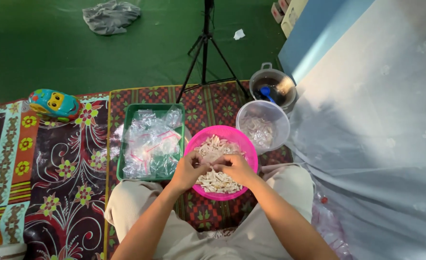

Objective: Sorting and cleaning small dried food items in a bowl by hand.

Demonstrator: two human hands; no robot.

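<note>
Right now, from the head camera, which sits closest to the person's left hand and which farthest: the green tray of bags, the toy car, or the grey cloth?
Measured from the left hand:
1. Green tray of clear plastic bags, just to its left on the mat.
2. Toy car, farther left at the mat's edge.
3. Grey cloth, far off on the green floor.

A heap of small clear plastic zip bags (pixel 151 142) with thin red seal strips fills the green rectangular plastic tray (pixel 124 144) on the patterned mat, just left of the pink round basket (pixel 244 139) — crumpled, glossy, overlapping. No labels, signs or screens show.
</note>
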